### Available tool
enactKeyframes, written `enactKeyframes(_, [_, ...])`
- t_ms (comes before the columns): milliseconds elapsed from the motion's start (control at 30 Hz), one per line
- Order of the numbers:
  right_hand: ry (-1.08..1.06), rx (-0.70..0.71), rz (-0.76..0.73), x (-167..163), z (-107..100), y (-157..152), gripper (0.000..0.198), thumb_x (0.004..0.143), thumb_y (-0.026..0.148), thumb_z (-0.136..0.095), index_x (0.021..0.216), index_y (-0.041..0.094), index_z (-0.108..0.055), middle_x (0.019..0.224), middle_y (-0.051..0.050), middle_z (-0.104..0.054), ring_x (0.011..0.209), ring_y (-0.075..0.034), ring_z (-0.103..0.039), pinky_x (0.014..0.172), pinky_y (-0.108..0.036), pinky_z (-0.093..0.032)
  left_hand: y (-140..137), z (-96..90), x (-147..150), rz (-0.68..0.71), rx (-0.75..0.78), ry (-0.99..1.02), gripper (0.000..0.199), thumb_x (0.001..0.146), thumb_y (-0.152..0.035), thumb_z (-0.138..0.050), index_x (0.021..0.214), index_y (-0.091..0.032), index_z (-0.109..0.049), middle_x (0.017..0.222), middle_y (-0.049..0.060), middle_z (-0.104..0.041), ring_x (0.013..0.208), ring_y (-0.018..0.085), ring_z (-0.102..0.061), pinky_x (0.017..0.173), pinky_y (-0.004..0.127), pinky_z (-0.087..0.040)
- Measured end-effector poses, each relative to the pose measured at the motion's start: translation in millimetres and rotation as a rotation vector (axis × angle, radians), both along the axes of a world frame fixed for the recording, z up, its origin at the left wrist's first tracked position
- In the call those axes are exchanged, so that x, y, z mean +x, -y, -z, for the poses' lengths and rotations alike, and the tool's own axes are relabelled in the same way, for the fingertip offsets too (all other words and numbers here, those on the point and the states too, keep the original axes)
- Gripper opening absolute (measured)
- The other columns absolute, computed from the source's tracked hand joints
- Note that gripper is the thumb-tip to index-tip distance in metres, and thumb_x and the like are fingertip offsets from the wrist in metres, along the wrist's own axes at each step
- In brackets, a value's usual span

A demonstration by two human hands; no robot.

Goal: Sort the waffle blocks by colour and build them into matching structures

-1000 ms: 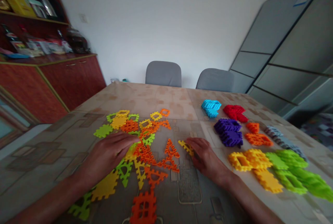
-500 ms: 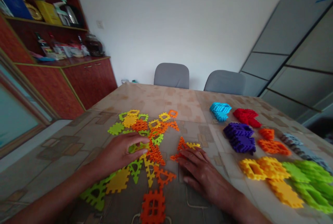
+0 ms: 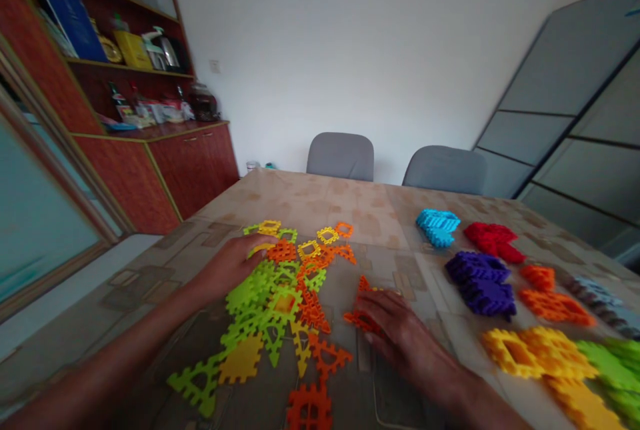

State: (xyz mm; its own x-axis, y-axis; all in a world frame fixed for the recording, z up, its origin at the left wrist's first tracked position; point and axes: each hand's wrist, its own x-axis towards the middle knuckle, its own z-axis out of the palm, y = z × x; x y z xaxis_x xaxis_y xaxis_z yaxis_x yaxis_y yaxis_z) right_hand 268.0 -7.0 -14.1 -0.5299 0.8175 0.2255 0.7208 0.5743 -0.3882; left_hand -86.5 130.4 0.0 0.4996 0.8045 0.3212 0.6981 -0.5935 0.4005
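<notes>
Thumb and fingers of my left hand close around a yellow interlocking toy tile at the far left of a loose heap. Beside it lie an orange square tile and several green tiles. My right hand rests low on the table, its fingers bent over orange triangular tiles that they partly cover. Between the hands are more orange tiles, a yellow triangle and an orange triangle. An orange window tile lies at the near edge of view.
Sorted stacks stand on the right: light blue, red, purple, orange, yellow and green tiles. Two grey chairs are behind the patterned table. A wooden cabinet stands at left.
My left hand has moved away from me, from the heap's middle to the yellow tile. A solid green tile now lies nearer to me. My right hand stays over the orange tiles.
</notes>
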Motion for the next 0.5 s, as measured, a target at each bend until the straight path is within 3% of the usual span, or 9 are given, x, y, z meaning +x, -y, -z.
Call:
enactKeyframes(167, [0.016,0.005,-0.050,-22,-10,-36,0.045,0.096,0.022,-0.053,0.141,0.014,-0.051,0.146,-0.015,-0.053,0.135,-0.027,-0.048,0.114,-0.047,-0.039,-33,8.3,4,0.054,-0.037,-0.112,0.041,0.098,-0.043,-0.051,0.126,-0.015,-0.062,0.132,0.015,-0.064,0.124,0.029,-0.059,0.108,0.051,-0.042])
enactKeyframes(333, [0.060,0.022,-0.083,-57,-7,-81,0.053,0.097,0.025,-0.053,0.148,0.015,-0.042,0.156,-0.015,-0.041,0.145,-0.027,-0.035,0.120,-0.048,-0.028,-39,8.2,17,0.140,-0.065,-0.190,0.047,0.090,-0.043,-0.069,0.127,-0.016,-0.061,0.131,0.014,-0.064,0.123,0.031,-0.058,0.107,0.055,-0.042])
enactKeyframes(500, [0.094,0.040,-0.134,-70,2,-91,0.045,0.098,0.029,-0.056,0.142,0.021,-0.049,0.146,-0.011,-0.053,0.135,-0.025,-0.045,0.115,-0.047,-0.031,-31,4.7,16,0.141,-0.086,-0.133,0.045,0.082,-0.032,-0.066,0.126,-0.019,-0.064,0.128,0.012,-0.067,0.121,0.032,-0.059,0.107,0.046,-0.043])
